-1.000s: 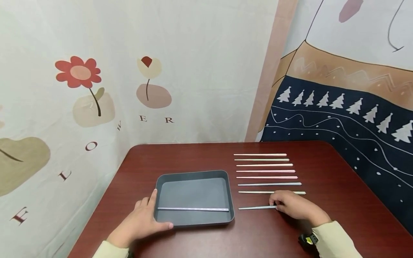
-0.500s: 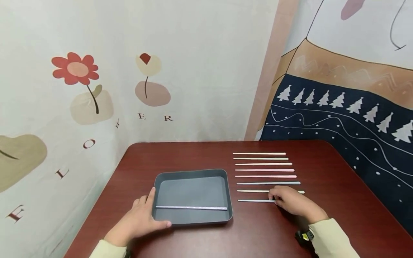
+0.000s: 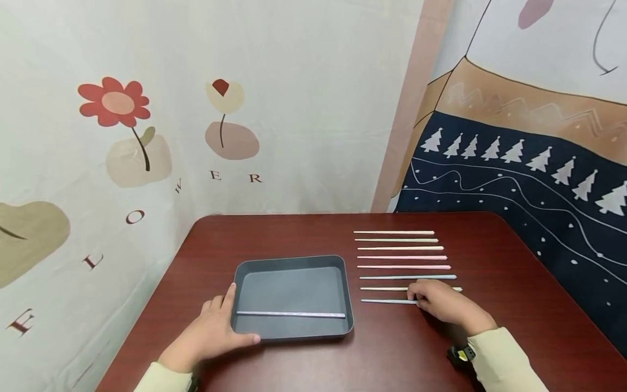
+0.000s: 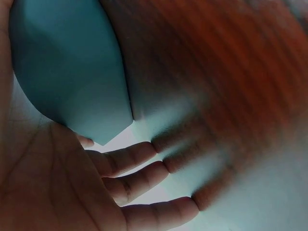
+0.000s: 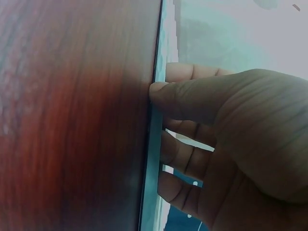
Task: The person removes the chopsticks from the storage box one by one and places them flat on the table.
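Observation:
Near the row's front, my right hand [image 3: 443, 305] pinches a pale blue chopstick [image 3: 384, 301] between thumb and fingers, close to its thick right end. In the right wrist view the thumb presses on that chopstick [image 5: 153, 139], which lies along the tabletop. My left hand [image 3: 210, 329] rests against the grey tray [image 3: 294, 338] at its front left corner, thumb along the front wall and index finger along the left side. The left wrist view shows the tray's side [image 4: 72, 62] by the palm, with the other fingers extended. Inside the tray lies one pale purple chopstick [image 3: 291, 314].
Several chopsticks lie in parallel behind the held one: a pale green one [image 3: 382, 288], a blue one [image 3: 406, 277], pink ones [image 3: 401, 267] and more at the back. The dark red table [image 3: 303, 370] backs onto a printed cloth wall [image 3: 303, 109].
My right hand has moved the pale blue chopstick away from me, closer to the pale green one and more nearly parallel with it. The left hand keeps its place at the tray.

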### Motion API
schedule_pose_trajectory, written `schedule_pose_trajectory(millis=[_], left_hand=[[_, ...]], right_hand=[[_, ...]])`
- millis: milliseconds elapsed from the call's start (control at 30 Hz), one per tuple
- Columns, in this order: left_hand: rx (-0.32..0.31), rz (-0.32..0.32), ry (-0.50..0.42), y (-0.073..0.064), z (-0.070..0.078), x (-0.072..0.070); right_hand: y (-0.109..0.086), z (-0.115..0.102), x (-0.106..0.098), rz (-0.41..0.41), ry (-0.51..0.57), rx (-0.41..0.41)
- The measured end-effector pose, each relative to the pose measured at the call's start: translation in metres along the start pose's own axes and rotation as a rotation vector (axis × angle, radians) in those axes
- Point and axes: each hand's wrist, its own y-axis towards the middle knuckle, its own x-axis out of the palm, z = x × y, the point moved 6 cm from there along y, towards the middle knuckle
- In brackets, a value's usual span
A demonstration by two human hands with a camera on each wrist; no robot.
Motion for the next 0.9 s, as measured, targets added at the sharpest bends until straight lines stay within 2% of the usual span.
schedule_pose_trajectory(millis=[233, 433, 700, 900], left_hand=[[0.012, 0.02, 0.004, -0.002, 0.002, -0.003], [-0.001, 0.001, 0.002, -0.002, 0.002, -0.002], [0.004, 0.007, 0.016, -0.002, 0.005, -0.005], [-0.006, -0.013, 0.003, -0.002, 0.004, -0.004]], right_hand=[[0.001, 0.001, -0.002, -0.006, 0.021, 0.017], [0.002, 0.001, -0.001, -0.011, 0.018, 0.018], [0.001, 0.001, -0.002, 0.003, -0.008, 0.013], [0.001, 0.0, -0.014, 0.014, 0.027, 0.039]])
